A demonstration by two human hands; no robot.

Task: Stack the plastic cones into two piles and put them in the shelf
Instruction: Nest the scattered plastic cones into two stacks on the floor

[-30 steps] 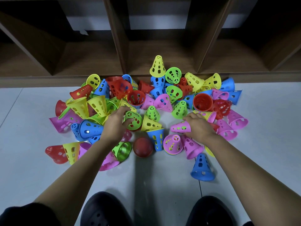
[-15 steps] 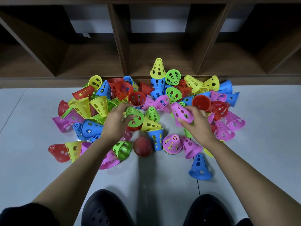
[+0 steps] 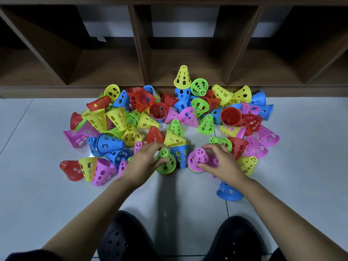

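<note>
Left hand grips green cone, right hand pink cone.

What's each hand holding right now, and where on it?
Left hand grips the green cone by its side wall, below the tip. Right hand holds the pink cone by its side, thumb near the rim. Both cones stand tip-up.

L hand blurred; grip on green cone prob.

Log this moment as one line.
left hand grips green cone | right hand grips pink cone | shelf holds no cones
</note>
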